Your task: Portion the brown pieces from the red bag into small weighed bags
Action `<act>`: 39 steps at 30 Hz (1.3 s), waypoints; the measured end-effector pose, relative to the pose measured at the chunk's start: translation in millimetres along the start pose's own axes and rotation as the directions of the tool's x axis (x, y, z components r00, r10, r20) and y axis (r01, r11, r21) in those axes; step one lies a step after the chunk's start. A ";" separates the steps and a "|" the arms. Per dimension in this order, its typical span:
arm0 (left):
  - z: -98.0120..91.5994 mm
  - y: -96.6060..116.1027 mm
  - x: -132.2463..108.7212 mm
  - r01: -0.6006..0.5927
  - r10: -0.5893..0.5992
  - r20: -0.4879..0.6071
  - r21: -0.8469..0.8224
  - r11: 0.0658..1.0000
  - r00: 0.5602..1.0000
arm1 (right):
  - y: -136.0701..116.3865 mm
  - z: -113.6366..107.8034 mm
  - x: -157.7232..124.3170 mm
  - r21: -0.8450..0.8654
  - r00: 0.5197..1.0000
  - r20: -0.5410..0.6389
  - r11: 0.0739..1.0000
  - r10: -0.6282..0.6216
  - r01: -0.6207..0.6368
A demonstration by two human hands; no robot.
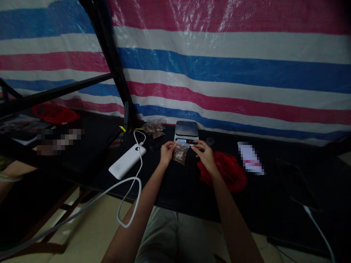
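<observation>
A small clear plastic bag of brown pieces hangs just in front of a digital kitchen scale. My left hand pinches the bag's upper left corner. My right hand has its fingertips closed on the upper right corner, close to the front of the scale. Several similar filled bags lie in a small heap beyond my left hand. The scale's display is partly hidden behind my fingers and the bag.
A white power bank with a looped white cable lies left of my hands on the black table. Crumpled red plastic sits right of my right hand. A striped tarpaulin and black metal poles stand behind.
</observation>
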State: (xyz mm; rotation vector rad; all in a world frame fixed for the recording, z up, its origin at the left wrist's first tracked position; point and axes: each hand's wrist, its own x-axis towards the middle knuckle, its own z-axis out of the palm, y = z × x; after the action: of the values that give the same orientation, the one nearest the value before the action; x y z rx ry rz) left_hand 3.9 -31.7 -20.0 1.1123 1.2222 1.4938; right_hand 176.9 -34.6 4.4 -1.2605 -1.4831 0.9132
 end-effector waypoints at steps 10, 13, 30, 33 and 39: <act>16.8 17.1 -7.9 -0.142 0.136 0.067 0.092 0.986 0.988 | 3.3 6.8 5.7 -0.009 0.995 -0.083 0.998 -0.060 0.059; 18.0 23.0 -13.4 -0.196 0.190 0.049 0.216 0.957 0.981 | 1.1 8.0 5.9 0.014 0.991 -0.111 0.997 -0.073 0.075; 22.4 26.7 -30.2 -0.274 0.352 -0.050 0.530 0.803 0.935 | -7.9 13.8 -2.9 0.117 0.981 -0.131 0.980 -0.145 0.161; 21.9 24.4 -28.7 -0.259 0.338 -0.047 0.545 0.798 0.940 | -4.4 13.5 -2.4 0.103 0.978 -0.135 0.980 -0.157 0.172; 22.0 26.6 -26.3 -0.229 0.290 -0.038 0.521 0.823 0.956 | -3.7 15.4 -3.7 0.105 0.985 -0.144 0.988 -0.099 0.115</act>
State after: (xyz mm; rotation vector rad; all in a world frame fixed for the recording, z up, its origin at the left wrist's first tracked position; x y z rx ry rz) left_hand 28.5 -56.3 6.0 1.6177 1.6660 1.4853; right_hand 161.2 -38.3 3.0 -1.1272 -1.3580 0.8109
